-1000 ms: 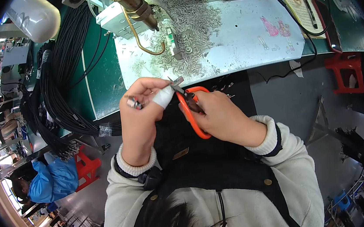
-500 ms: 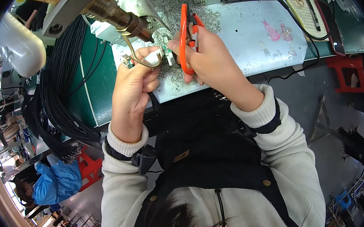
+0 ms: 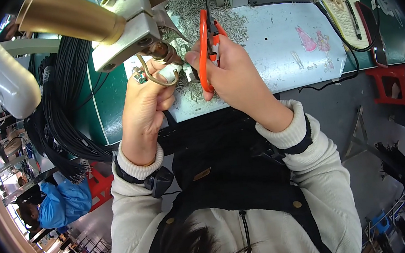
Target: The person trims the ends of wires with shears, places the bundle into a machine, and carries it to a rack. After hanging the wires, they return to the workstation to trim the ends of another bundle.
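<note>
Head view is looking down over a pale worktable [image 3: 282,45] that is running across the top, its surface strewn with a heap of small metal pieces [image 3: 196,15] near the middle. A thick bundle of black cables [image 3: 65,115] is hanging over the table's left edge beside a green mat [image 3: 112,101]. A brass and grey machine arm [image 3: 105,23] is reaching in from the upper left, its tip ending just above the hands. The left hand [image 3: 149,100] is closing its fingers around a small white part [image 3: 170,73] right under that tip, and a curved brass wire hook [image 3: 151,77] is looping across the fingers. The right hand [image 3: 234,72] is gripping orange-handled pliers [image 3: 204,43], wrapped tight round the handles, with the nose pointing up and away; whether the nose is touching anything I cannot tell. Both hands are sitting close together, almost touching, over the table's near edge. A person in a blue top [image 3: 59,203] is sitting far off at lower left
</note>
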Demonstrator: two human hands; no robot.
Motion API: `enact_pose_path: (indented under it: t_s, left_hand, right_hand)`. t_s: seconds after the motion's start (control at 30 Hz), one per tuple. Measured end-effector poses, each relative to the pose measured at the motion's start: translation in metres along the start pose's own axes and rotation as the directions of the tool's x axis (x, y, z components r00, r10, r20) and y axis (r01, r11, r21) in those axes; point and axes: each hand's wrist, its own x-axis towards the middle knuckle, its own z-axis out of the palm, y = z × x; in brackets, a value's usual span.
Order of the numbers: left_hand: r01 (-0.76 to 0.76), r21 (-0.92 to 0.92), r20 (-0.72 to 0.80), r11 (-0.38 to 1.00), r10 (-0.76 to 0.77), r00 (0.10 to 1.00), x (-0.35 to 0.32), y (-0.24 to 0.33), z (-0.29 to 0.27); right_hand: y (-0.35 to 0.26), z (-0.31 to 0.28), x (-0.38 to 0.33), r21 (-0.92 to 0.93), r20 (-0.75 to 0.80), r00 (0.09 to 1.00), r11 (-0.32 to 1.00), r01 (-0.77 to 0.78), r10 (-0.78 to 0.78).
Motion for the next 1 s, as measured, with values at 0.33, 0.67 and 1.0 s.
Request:
enact_pose_path:
  t_s: [0.33,0.67,1.0]
  left_hand:
    - [0.066,-0.104,0.098,0.992,-0.056,0.994,-0.014,0.003,-0.001]
    - [-0.290,0.357,0.037,0.888,0.297,0.954,-0.055,-0.026,0.024]
    - [-0.361,0.345,0.015,0.867,0.379,0.925,-0.071,-0.034,0.022]
  right_hand:
    - [-0.005,0.001,-0.014,-0.021,-0.003,1.000,0.999,-0.027,0.027]
    - [0.000,0.010,-0.056,-0.537,0.201,0.858,0.679,0.500,-0.473]
    - [-0.019,-0.001,-0.063,-0.147,0.053,0.979,0.972,-0.186,0.195]
